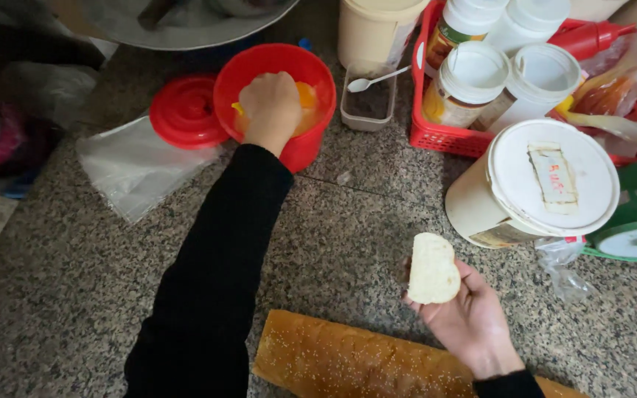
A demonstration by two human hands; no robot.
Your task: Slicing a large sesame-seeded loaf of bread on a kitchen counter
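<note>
Bread slice (pixel 433 270): plain, unspread, gripped in right hand (pixel 473 317) above bench (pixel 348 236). Left hand (pixel 270 107) clenched inside red tub (pixel 300 147) of orange sauce; contents of fist unseen. Sesame loaf (pixel 333 361) lies below.

Two bare hands were seen, each emerging from a long black sleeve. The left hand (pixel 270 107) was uncovered to the wrist, where the left sleeve (pixel 215 273) ended in a plain, close-fitting cuff; the fabric was smooth, dark and unmarked along the whole forearm. Of the right sleeve (pixel 506 387) only a black cuff edge was shown behind the right hand (pixel 470 313). No gloves, rings or watch were visible.
</note>
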